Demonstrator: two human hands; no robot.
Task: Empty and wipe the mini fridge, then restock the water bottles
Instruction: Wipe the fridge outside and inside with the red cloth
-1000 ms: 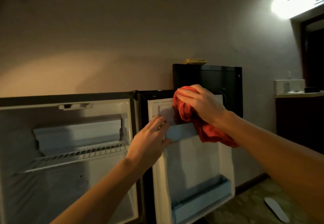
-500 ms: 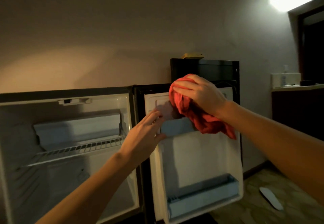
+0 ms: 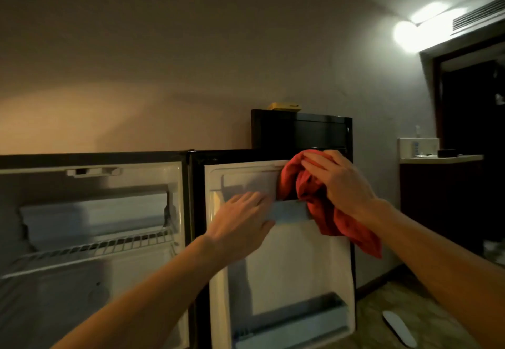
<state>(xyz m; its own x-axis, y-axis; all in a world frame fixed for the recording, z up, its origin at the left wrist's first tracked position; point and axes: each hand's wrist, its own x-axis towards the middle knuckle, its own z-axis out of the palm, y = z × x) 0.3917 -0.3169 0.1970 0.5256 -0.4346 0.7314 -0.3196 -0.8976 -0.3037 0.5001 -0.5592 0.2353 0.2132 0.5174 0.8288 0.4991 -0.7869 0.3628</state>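
The mini fridge [image 3: 93,280] stands open with bare white walls and a wire shelf [image 3: 90,247]; no bottles show inside. Its door [image 3: 295,275] is swung out to the right, inner side facing me. My right hand [image 3: 338,182] grips a bunched red cloth [image 3: 308,198] and presses it against the upper right of the door's inner panel. My left hand [image 3: 243,220] lies with straight fingers on the upper door compartment's blue-grey front [image 3: 289,210], steadying it. A lower door shelf [image 3: 289,321] holds nothing.
A dark cabinet [image 3: 306,132] with a yellow object [image 3: 284,106] on top stands behind the door. A counter [image 3: 440,158] with small items is at the right, beside a dark doorway. A white slipper [image 3: 399,331] lies on the floor.
My right hand has slid the red cloth rightward along the top of the door's inner panel. My left hand has stayed on the upper compartment. The view has shifted.
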